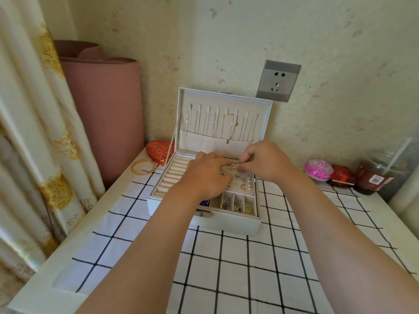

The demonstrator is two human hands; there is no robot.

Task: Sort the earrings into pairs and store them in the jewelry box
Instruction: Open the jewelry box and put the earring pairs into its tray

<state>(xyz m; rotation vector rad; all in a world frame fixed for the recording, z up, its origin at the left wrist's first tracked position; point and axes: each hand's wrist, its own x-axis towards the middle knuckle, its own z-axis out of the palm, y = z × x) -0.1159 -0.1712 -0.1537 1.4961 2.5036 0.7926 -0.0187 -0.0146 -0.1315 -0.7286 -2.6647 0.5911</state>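
White rectangular jewelry box [226, 224] sat at ctr of frame on a white cloth w/ black grid lines [249, 279], lid up against the wall. Both hands were over the box's back-right section. Right hand [265, 162], fingers curled, pinched a small metal earring [235, 165] btwn thumb & fingertip, just above the pale earring panel [235, 189]. Left hand [204, 175] lay knuckles-up just left of it, fingers bent down toward the panel; couldn't tell if it gripped anything. Loose gold & silver earrings [244, 181] were scattered on that panel, below the right hand. Row of small front compartments [233, 200] held silver pieces & a gold ring [247, 209]. Cream ring rolls [173, 175] filled the box's left side. Thin chain necklaces [217, 123] hung inside the lid.

Left of box: gold bangles [144, 167] & a red heart-shaped case [158, 149]. Upper left: rolled pink mat [102, 105], floral curtain [29, 109]. Grey wall socket [278, 80] above-right of lid. Right edge: pink sequinned pouch [318, 169], small red box [343, 177], clear plastic cup of dark drink w/ straw [381, 175].
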